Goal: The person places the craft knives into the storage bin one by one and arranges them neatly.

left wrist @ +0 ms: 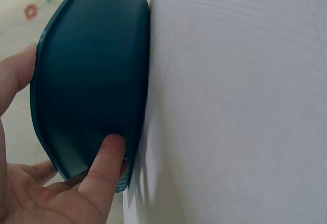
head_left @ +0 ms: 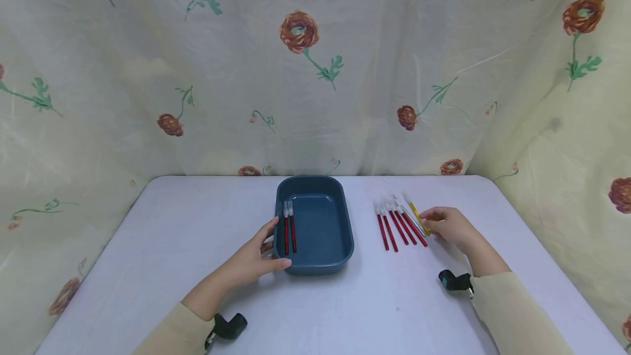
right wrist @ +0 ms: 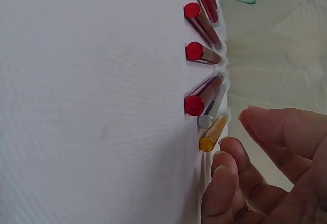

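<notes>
A deep blue rectangular tray [head_left: 320, 229] stands on the table, with two slim red pen-like sticks [head_left: 293, 233] lying side by side along its left inside. My left hand [head_left: 252, 257] grips the tray's front left corner; in the left wrist view its thumb and fingers [left wrist: 104, 170] contact the rim and outer wall. To the right lie several red pen-like sticks [head_left: 383, 233] with whitish clear ends, one silver stick [right wrist: 205, 121] and one yellow stick [head_left: 419, 217]. My right hand [head_left: 447, 226] is at the yellow stick, thumb and fingers apart around its side, not closed on it.
The white table [head_left: 197, 218] carries the tray and the sticks. Behind and at both sides hangs a pale curtain [head_left: 236, 81] printed with flowers. A black wrist camera [head_left: 231, 326] sits by the left sleeve, another black camera [head_left: 454, 280] by the right.
</notes>
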`<state>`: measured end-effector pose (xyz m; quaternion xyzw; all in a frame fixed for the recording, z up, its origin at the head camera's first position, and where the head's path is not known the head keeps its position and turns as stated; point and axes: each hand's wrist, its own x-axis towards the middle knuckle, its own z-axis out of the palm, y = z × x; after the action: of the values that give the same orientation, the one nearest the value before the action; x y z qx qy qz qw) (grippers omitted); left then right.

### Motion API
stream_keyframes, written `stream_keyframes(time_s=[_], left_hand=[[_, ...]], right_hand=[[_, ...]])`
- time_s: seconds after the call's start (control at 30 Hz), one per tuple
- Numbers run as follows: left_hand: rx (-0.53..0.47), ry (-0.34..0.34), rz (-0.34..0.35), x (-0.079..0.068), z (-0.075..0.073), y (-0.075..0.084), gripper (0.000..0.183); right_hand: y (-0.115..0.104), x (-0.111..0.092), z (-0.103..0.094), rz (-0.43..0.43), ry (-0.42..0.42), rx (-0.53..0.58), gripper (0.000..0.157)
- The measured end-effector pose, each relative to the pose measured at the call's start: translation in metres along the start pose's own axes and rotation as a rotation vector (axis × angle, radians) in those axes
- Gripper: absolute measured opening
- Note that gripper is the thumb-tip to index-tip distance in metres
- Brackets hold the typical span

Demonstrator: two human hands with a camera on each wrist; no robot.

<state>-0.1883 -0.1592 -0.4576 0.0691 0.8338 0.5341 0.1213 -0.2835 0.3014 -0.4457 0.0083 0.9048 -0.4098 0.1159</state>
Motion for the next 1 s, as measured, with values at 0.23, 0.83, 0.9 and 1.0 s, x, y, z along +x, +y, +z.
stream_keyframes(time_s=[0.23, 0.83, 0.9, 1.0], left_hand=[[0.0, 0.004, 0.007, 0.001, -0.001, -0.001, 0.105], [-0.004, 0.002, 0.016, 0.002, -0.001, -0.003, 0.104], [-0.01, 0.0, 0.017, 0.001, -0.001, -0.003, 0.104], [-0.013, -0.001, 0.016, 0.001, -0.001, -0.002, 0.104]], right_hand=[[0.003, 0.005, 0.001, 0.017, -0.034, -0.008, 0.028], [0.009, 0.011, 0.0, 0.006, -0.005, -0.08, 0.029], [0.009, 0.011, -0.001, 0.003, 0.0, -0.088, 0.03], [0.009, 0.01, -0.002, 0.014, 0.011, -0.103, 0.03]])
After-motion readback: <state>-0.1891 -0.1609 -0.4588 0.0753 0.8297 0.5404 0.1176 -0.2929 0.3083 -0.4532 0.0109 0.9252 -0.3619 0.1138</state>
